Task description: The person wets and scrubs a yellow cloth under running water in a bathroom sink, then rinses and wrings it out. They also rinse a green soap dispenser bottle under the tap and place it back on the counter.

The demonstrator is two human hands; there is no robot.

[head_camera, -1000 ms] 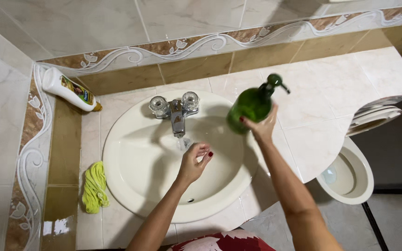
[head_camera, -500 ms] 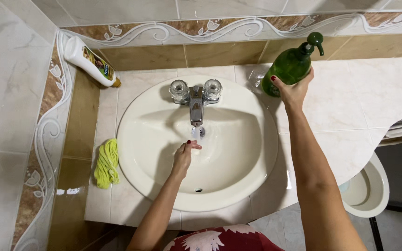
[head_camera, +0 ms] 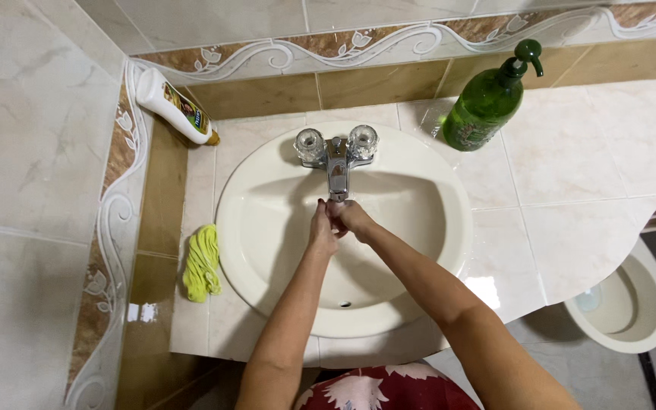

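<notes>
Both bare forearms reached forward and converged, the left hand (head_camera: 322,225) and right hand (head_camera: 353,219) pressed together, fingers curled, palms touching.

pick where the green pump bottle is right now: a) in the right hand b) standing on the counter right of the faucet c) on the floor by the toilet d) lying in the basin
b: the green pump bottle stands on the tiled counter right of the faucet, while the left hand and the right hand meet under the spout.
</notes>
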